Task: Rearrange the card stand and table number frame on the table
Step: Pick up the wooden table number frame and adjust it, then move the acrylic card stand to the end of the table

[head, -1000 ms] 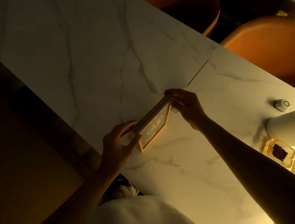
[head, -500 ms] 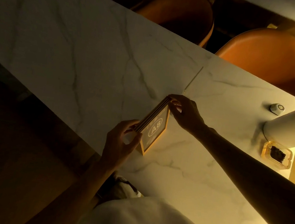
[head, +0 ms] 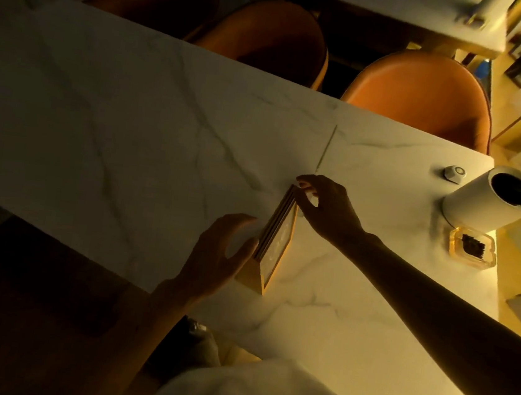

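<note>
A gold-edged table number frame (head: pixel 278 241) stands on its edge on the white marble table (head: pixel 131 124), near the front edge. A ribbed slatted piece runs along its back and a wooden block (head: pixel 248 277) sits at its near end. My left hand (head: pixel 216 257) cups the near end, with the thumb on the corner and the fingers behind the slats. My right hand (head: pixel 326 208) pinches the far top corner between fingertip and thumb. Blur hides the number on the face.
A white cylindrical lamp (head: pixel 493 198), a small white button device (head: pixel 455 174) and an amber glass ashtray (head: pixel 472 247) stand at the right end of the table. Orange chairs (head: pixel 423 95) line the far side. A seam (head: pixel 326 149) crosses the tabletop.
The frame has turned more edge-on to me, so less of its face shows. Both hands stay on its ends. My view has lifted towards the chairs.
</note>
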